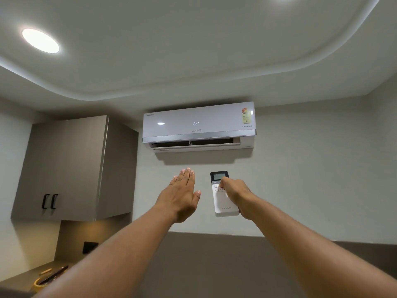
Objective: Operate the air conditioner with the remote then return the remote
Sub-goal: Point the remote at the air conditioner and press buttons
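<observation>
A white wall-mounted air conditioner (198, 126) hangs high on the wall, its display reading 24 and its lower flap open. My right hand (235, 193) holds a white remote (223, 203) with a dark screen, raised below the unit, thumb resting on the upper buttons. My left hand (182, 194) is lifted beside the remote, palm flat and empty, fingers held straight and pointing up toward the unit.
A grey upper cabinet (64, 168) with two black handles is mounted to the left. Below it, a counter (19, 278) carries a yellow tape roll and a dark flat object. A round ceiling light (40, 40) glows at the upper left.
</observation>
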{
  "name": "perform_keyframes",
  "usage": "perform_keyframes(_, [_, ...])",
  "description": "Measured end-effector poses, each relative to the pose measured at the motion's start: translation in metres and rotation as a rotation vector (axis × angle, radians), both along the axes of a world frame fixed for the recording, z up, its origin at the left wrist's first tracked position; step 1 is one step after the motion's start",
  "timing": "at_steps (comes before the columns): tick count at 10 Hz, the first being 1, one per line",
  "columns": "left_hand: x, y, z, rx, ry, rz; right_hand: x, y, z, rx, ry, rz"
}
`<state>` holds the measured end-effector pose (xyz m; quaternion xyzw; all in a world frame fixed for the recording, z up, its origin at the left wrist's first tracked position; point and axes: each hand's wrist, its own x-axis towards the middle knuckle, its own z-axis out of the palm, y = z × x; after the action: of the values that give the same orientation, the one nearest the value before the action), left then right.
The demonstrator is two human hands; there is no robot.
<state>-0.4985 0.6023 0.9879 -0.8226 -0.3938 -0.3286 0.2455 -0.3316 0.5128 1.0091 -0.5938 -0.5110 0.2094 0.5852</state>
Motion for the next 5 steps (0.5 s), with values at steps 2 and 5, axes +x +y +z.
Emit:
perform_keyframes(2, [0.002, 0.0012, -0.0038, -0.005, -0.008, -0.003, -0.0004, 0.0021, -0.0001, 0.0, -0.008, 0.003])
perform_keyframes(5, [0.0083, 0.0012, -0.0043, -0.015, 0.006, -0.012, 0.0056, 0.0034, -0.0055, -0.014, -0.018, -0.015])
